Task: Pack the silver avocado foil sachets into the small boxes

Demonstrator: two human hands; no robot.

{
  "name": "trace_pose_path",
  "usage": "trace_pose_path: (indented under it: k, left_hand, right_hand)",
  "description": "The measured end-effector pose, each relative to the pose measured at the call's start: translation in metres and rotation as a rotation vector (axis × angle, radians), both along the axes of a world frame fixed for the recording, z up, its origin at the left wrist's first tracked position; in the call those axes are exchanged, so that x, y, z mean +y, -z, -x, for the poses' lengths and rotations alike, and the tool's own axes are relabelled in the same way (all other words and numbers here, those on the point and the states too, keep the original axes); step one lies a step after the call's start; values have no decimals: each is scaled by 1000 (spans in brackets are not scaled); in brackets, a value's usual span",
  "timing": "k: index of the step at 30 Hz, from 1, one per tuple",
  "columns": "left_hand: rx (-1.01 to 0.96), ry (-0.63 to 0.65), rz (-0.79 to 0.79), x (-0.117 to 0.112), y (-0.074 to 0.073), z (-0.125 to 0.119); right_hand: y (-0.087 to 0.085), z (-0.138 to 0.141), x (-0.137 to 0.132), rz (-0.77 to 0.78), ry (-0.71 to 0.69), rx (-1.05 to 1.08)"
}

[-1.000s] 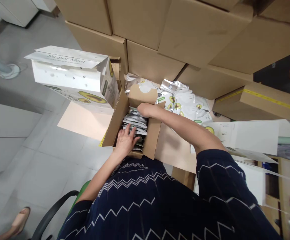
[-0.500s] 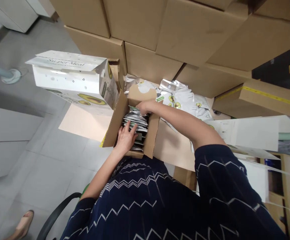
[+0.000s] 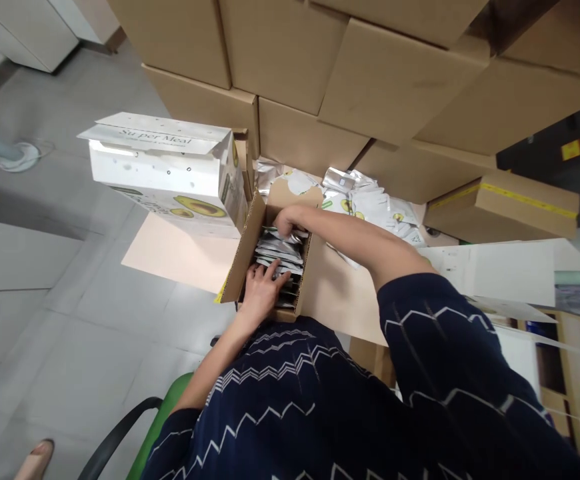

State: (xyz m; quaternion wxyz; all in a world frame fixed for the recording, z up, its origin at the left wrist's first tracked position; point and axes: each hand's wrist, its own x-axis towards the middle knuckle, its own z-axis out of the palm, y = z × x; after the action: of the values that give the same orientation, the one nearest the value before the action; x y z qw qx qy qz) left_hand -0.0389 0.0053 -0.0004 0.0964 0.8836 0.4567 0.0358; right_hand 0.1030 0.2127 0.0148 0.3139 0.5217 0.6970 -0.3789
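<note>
An open brown cardboard box point(image 3: 244, 248) stands in front of me, filled with a row of silver foil sachets point(image 3: 279, 252) standing on edge. My left hand point(image 3: 263, 288) lies on the near sachets with its fingers spread and pressing them. My right hand point(image 3: 286, 219) reaches into the far end of the box, its fingers curled down among the sachets there. Whether they grip one is hidden. A heap of loose silver and white sachets with avocado prints point(image 3: 370, 203) lies just beyond the box on the right.
A white printed carton with avocado pictures point(image 3: 170, 173) stands open to the left of the box. Large stacked cardboard boxes point(image 3: 320, 73) form a wall behind. A flat taped box point(image 3: 505, 203) and white flattened cartons point(image 3: 500, 270) lie at right. Grey floor tiles and a green chair edge point(image 3: 155, 427) lie below.
My right hand has pushed deeper into the far end of the box. My left hand has stayed pressed on the near sachets. The view has shifted slightly right.
</note>
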Motion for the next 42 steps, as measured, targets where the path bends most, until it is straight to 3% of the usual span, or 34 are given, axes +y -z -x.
trace_pose_path:
  k: [3,5,8,11,16,19,22,24,25,28,32,37,42]
  left_hand:
    - [-50,4,-7,-3,-2,2]
    - [-83,-7,-15,-6,-3,3]
    - [-133,-28,-29,-8,-4,4]
    - [-166,-60,-32,-8,-2,4]
    - [-163,-107,-20,-3,-1,1]
    - [-147,-124,-38,-1,-1,-2]
    - [-145,-126,-67,-3,-1,-3]
    - [-145,-123,-74,-4,-1,-2]
    - [-144,-122,-72,-4,-1,-1]
    - [-142,-121,-56,-4,-1,-1]
    - [-150,-132,-51,-3,1,0]
    - [-146,-140,-61,-2,4,-1]
    - [-158,-152,-68,-2,3,-3]
  right_hand:
    - [-8,7,2,190,-131,-198]
    - [-10,12,1,201,-172,-208]
    - [-11,17,-6,111,-298,-217]
    - [-25,15,-19,-68,-356,-80]
    - [-70,-22,-57,-306,-159,457]
    - [-78,-77,-76,-507,234,855]
    - [-55,-152,-88,-858,752,838]
    - [-26,-199,-96,-1009,1005,545]
    - [-10,-218,-101,-991,1054,367]
    - [35,-251,-124,-755,1060,-34]
    - [74,-253,-152,-613,1138,-300]
    - [99,-252,-156,-551,1241,-351]
    - [104,-251,-144,-557,1184,-335]
